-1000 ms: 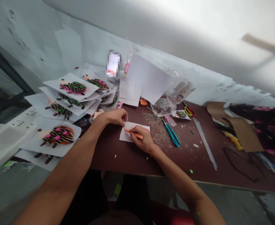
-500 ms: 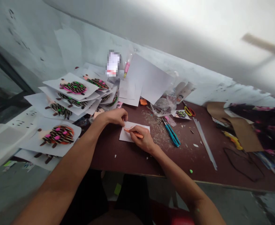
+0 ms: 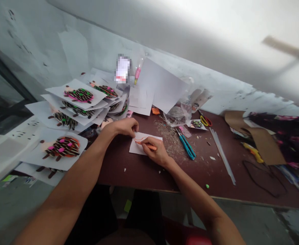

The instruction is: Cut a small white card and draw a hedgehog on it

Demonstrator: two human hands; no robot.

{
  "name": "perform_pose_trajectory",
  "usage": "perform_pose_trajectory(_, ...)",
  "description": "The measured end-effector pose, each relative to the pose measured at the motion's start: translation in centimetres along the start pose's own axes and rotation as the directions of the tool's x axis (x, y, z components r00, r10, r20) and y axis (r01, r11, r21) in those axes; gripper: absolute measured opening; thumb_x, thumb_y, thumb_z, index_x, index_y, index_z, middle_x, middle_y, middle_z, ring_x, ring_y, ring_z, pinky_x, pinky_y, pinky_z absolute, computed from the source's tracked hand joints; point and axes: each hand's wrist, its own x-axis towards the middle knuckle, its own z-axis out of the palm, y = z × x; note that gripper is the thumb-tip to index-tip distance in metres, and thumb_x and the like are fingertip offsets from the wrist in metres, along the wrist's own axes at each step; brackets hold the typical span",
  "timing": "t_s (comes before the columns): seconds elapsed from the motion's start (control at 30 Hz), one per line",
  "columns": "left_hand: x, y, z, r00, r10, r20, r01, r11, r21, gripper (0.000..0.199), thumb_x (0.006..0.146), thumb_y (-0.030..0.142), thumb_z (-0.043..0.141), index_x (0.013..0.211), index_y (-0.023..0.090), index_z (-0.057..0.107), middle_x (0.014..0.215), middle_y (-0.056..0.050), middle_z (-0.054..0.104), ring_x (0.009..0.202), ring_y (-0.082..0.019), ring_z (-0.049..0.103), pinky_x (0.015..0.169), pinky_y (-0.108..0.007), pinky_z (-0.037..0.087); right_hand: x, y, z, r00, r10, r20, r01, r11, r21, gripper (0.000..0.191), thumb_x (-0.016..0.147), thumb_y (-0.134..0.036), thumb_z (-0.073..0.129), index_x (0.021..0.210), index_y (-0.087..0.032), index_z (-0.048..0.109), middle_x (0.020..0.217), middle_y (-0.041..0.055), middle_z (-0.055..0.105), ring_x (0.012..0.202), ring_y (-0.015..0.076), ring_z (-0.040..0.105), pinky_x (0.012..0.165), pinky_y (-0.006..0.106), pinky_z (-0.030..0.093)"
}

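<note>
A small white sheet of paper lies on the dark red table, with an orange curved line drawn near its top. My right hand is closed around an orange pen, whose tip meets the paper's left part. At the upper left corner of the sheet, my left hand has its fingers curled down, pinning the corner. Left of my forearm lie stacked cards with hedgehog pictures, decorated with striped seeds and pink or green dots.
Teal-handled pliers, yellow and red scissors and clear glue sticks lie to the right. Beyond them is a yellow glue gun with its cord. A plastic bag and scattered seed bits sit behind; large white sheets lean on the wall.
The pen in my right hand has shifted slightly, and more of the orange line shows on the paper. My left hand stays at the corner.
</note>
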Motion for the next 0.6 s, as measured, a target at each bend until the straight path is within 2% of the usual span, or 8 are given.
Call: perform_pose_trajectory(0.6, -0.03, -0.1, 0.05, 1.0, 0.016, -0.004, -0.016, 1.0, -0.013, 0.027, 0.06, 0.024, 0.067, 0.087, 0.016, 0.066, 0.08, -0.002, 0.068, 0.073, -0.016, 0.057, 0.061, -0.024, 0.039, 0.13, 0.28, 0.27, 1.0, -0.029, 0.007, 0.029, 0.997, -0.066, 0.017, 0.094, -0.027, 0.052, 0.089, -0.019, 0.066, 0.084, 0.0056, 0.07, 0.073, 0.0152, 0.062, 0.07, 0.026, 0.046)
